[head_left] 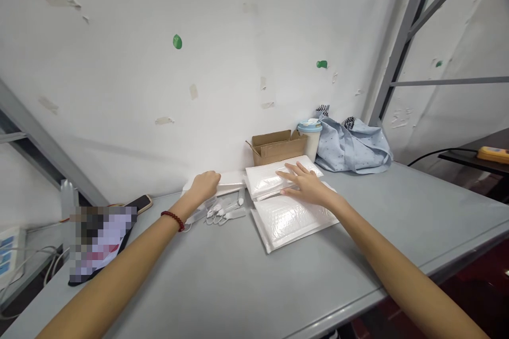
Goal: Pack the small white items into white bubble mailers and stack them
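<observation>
My left hand (205, 185) is closed, knuckles up, at a white flat piece (230, 182) near the wall. What its fingers hold, if anything, is hidden. Just in front of it lie several small white items with cords in clear wrapping (226, 208). My right hand (305, 186) has its fingers spread over white bubble mailers. The upper mailer (264, 177) lies under its fingertips, and the lower mailer (294, 220) lies nearer to me, partly beneath the palm and wrist. A dark red bead bracelet (173, 217) circles my left wrist.
Against the wall stand an open cardboard box (278, 149), a cup with a blue lid (310, 137) and a light blue cloth bag (353, 145). At left, a device with a blurred screen (103, 243) and a phone (140, 204) lie on the grey table (222, 286). Metal posts border both sides.
</observation>
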Action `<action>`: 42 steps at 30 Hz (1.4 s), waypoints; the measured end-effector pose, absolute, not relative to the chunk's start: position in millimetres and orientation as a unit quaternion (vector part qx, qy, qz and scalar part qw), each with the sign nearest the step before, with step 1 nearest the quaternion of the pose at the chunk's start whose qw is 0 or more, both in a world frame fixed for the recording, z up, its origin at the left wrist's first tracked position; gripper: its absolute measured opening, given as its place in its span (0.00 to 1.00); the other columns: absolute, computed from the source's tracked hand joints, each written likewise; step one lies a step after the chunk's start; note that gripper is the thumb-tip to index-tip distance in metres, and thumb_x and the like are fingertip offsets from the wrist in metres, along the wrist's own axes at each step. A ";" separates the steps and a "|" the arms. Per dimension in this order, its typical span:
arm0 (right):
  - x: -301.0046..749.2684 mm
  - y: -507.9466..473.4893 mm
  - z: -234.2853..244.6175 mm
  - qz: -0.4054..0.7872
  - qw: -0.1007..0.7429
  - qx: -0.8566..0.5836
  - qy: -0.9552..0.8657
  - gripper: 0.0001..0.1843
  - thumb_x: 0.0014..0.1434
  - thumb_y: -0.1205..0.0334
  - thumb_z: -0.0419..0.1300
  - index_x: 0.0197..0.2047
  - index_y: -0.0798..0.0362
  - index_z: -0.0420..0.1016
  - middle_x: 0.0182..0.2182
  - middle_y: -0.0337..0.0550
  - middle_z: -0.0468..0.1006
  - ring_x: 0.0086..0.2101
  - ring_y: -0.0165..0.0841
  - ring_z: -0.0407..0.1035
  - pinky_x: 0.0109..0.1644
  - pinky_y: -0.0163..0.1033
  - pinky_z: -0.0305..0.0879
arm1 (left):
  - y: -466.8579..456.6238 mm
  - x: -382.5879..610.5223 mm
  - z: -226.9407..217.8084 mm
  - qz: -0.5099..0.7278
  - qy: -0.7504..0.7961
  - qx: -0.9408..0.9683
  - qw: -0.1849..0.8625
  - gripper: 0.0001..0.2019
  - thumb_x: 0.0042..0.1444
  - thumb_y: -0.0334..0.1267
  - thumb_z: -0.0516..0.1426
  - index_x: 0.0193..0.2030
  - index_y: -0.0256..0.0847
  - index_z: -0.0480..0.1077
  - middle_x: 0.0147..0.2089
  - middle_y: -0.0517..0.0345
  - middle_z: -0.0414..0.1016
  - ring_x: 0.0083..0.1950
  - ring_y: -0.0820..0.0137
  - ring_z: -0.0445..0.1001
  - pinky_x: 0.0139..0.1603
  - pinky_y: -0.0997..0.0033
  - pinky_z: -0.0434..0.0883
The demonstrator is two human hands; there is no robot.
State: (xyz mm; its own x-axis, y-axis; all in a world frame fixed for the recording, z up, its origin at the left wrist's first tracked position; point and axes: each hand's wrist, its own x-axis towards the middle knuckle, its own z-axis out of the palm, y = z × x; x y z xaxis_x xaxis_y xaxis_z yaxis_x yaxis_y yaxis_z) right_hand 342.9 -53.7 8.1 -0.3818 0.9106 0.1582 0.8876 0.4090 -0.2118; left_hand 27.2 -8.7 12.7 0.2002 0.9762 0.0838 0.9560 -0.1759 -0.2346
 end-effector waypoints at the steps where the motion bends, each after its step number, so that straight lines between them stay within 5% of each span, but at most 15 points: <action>1: 342.7 -54.1 8.4 0.047 0.125 -0.542 -0.830 0.31 0.59 0.43 0.51 0.64 0.40 0.53 0.66 0.45 0.45 0.64 0.55 0.33 0.59 0.68 0.42 | -11.3 25.4 14.8 0.039 -0.632 -0.761 0.137 0.15 0.60 0.40 0.54 0.52 0.37 0.65 0.51 0.51 0.69 0.47 0.64 0.72 0.45 0.57 0.72; 5: 342.3 -54.9 8.8 0.046 0.129 -0.540 -0.830 0.31 0.59 0.44 0.52 0.64 0.40 0.54 0.66 0.45 0.45 0.64 0.55 0.33 0.59 0.67 0.42 | -25.2 14.3 24.9 -0.002 -0.629 -0.747 0.216 0.12 0.60 0.38 0.54 0.48 0.36 0.68 0.47 0.52 0.71 0.45 0.66 0.72 0.44 0.59 0.72; 10: 342.9 -54.5 7.3 0.045 0.133 -0.539 -0.830 0.31 0.59 0.44 0.51 0.64 0.40 0.54 0.66 0.45 0.44 0.64 0.55 0.32 0.59 0.69 0.42 | -48.0 -10.4 38.8 -0.111 -0.610 -0.722 0.307 0.10 0.54 0.23 0.50 0.31 0.32 0.71 0.35 0.44 0.74 0.44 0.55 0.73 0.42 0.56 0.70; 16: 340.1 -53.7 2.5 0.040 0.151 -0.540 -0.827 0.30 0.60 0.44 0.51 0.63 0.41 0.56 0.66 0.48 0.47 0.64 0.57 0.33 0.57 0.72 0.41 | -98.8 -30.3 19.4 -0.312 -0.561 -0.675 0.364 0.08 0.55 0.27 0.50 0.37 0.35 0.70 0.39 0.47 0.76 0.44 0.61 0.73 0.44 0.62 0.71; 20: 325.9 -57.8 0.2 0.045 0.290 -0.494 -0.819 0.26 0.60 0.50 0.54 0.59 0.49 0.64 0.63 0.56 0.53 0.62 0.52 0.45 0.61 0.63 0.45 | -135.8 -10.6 0.0 -0.440 -0.358 -0.748 0.345 0.09 0.53 0.23 0.55 0.39 0.38 0.71 0.37 0.51 0.77 0.40 0.64 0.74 0.42 0.62 0.70; 24: 303.2 -79.3 6.5 0.278 0.411 -0.365 -0.787 0.20 0.63 0.49 0.49 0.49 0.51 0.72 0.50 0.50 0.72 0.50 0.39 0.67 0.55 0.49 0.61 | -155.9 18.1 -2.4 -0.400 -0.255 -0.804 0.359 0.12 0.50 0.20 0.58 0.41 0.36 0.71 0.37 0.47 0.78 0.39 0.63 0.74 0.39 0.64 0.69; 27: 288.2 -99.8 8.9 0.478 0.353 -0.312 -0.741 0.20 0.61 0.48 0.52 0.47 0.52 0.73 0.42 0.47 0.76 0.40 0.35 0.72 0.46 0.45 0.68 | -165.7 32.4 -0.8 -0.370 -0.206 -0.826 0.372 0.11 0.50 0.20 0.58 0.41 0.33 0.71 0.37 0.46 0.79 0.40 0.62 0.74 0.39 0.63 0.68; 31: 276.7 -115.0 5.1 0.554 0.311 -0.329 -0.699 0.26 0.49 0.54 0.66 0.50 0.53 0.70 0.34 0.42 0.77 0.33 0.33 0.71 0.39 0.42 0.68 | -175.1 39.1 -2.4 -0.348 -0.212 -0.829 0.385 0.10 0.53 0.24 0.57 0.41 0.38 0.72 0.37 0.52 0.80 0.40 0.63 0.74 0.40 0.61 0.67; 35: 274.0 -117.3 7.5 0.605 0.302 -0.323 -0.662 0.24 0.46 0.60 0.68 0.48 0.51 0.72 0.34 0.40 0.76 0.32 0.30 0.70 0.39 0.40 0.68 | -171.2 33.2 -3.0 -0.405 -0.371 -0.786 0.283 0.15 0.53 0.25 0.54 0.45 0.45 0.70 0.46 0.51 0.76 0.48 0.61 0.72 0.47 0.58 0.67; 38: 275.6 -118.2 10.9 0.631 0.317 -0.327 -0.628 0.23 0.43 0.62 0.69 0.45 0.51 0.73 0.36 0.39 0.74 0.30 0.28 0.69 0.38 0.38 0.67 | -162.8 24.1 0.4 -0.484 -0.512 -0.708 0.048 0.18 0.56 0.31 0.50 0.54 0.45 0.63 0.51 0.49 0.72 0.51 0.61 0.71 0.47 0.58 0.70; 42: 279.1 -121.3 8.3 0.677 0.297 -0.321 -0.591 0.20 0.47 0.57 0.67 0.44 0.52 0.74 0.32 0.38 0.74 0.29 0.28 0.69 0.34 0.34 0.65 | -161.2 20.3 8.0 -0.479 -0.489 -0.706 -0.183 0.25 0.55 0.39 0.55 0.60 0.47 0.58 0.58 0.50 0.66 0.53 0.63 0.70 0.50 0.62 0.69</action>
